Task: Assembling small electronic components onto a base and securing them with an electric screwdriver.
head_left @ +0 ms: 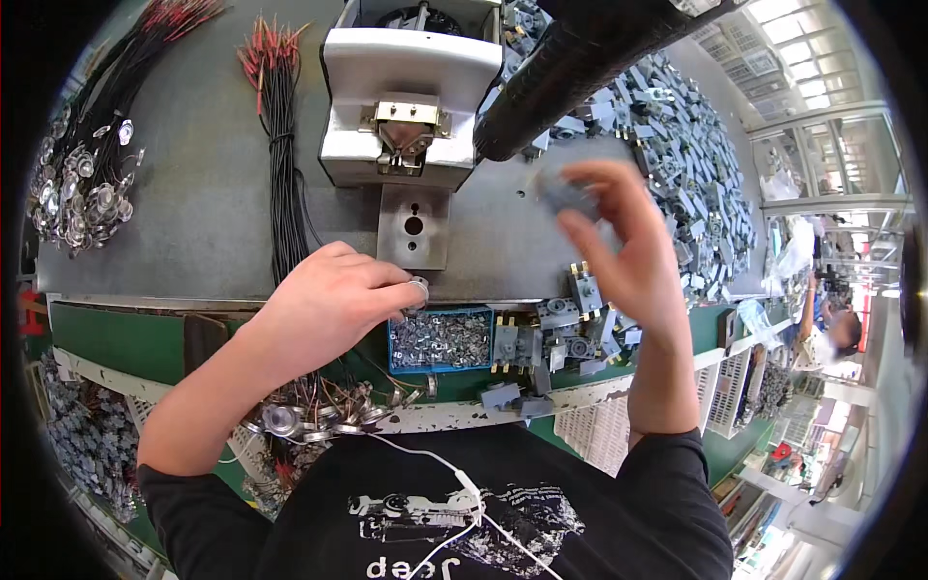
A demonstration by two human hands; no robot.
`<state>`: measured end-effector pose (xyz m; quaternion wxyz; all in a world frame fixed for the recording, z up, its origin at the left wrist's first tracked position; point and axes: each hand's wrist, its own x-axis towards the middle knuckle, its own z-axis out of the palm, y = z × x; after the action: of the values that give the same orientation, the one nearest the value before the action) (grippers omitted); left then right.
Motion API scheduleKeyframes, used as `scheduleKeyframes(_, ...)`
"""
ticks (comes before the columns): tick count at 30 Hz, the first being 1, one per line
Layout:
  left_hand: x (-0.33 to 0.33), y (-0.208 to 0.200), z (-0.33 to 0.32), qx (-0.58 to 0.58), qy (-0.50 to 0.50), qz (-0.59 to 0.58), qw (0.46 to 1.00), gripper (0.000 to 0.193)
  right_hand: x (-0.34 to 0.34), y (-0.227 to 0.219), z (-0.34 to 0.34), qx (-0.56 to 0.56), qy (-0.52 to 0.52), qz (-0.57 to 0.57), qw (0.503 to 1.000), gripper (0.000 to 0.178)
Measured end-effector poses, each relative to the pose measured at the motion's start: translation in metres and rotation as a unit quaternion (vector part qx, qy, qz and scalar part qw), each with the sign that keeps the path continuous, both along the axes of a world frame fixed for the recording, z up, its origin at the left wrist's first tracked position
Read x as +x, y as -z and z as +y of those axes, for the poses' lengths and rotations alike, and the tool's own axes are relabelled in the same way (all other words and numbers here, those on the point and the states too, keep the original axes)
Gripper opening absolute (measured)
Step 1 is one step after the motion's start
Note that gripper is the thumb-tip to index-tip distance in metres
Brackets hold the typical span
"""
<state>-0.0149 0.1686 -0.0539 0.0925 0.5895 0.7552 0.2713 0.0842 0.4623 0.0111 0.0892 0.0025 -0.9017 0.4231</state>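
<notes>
My left hand [340,288] is closed, with its fingertips around a small round metal part [419,289] at the table's front edge, just below the metal plate with holes [414,227]. Most of that part is covered by the fingers. Raised over the table to the right, my right hand [628,237] pinches a grey plastic plug housing [563,193]; motion blurs both. In front of the left fingertips sits a blue tray [440,369] full of tiny metal pieces. More grey housings with brass pins [517,340] lie to the right of the tray.
A white press machine [358,72] stands behind the plate, and a black tube [570,72] slants across above. Grey housings [691,164] are heaped at the right. Black wires with red ends [280,135] and round metal caps [82,203] lie left. A person [822,338] is at far right.
</notes>
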Motion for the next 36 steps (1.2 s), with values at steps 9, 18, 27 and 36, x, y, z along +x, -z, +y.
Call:
scheduleKeyframes(9,-0.006,-0.013,-0.011,-0.02,0.029,0.008,0.999,0.025,-0.063,0.033,-0.071,0.193,-0.161,-0.082,0.964,0.025)
scheduleKeyframes(18,-0.004,-0.008,-0.018,0.008,0.023,-0.002,1.0,0.031,-0.03,0.059,-0.076,0.181,-0.091,0.052,0.978,0.042)
scheduleKeyframes(27,-0.007,-0.017,-0.011,0.042,0.009,-0.013,0.999,0.032,-0.028,0.071,-0.082,0.197,-0.037,0.122,0.972,0.043)
scheduleKeyframes(36,-0.03,-0.015,0.015,0.055,-0.116,0.05,0.991,0.022,-0.021,-0.001,-0.038,0.074,-0.05,0.313,0.945,0.038)
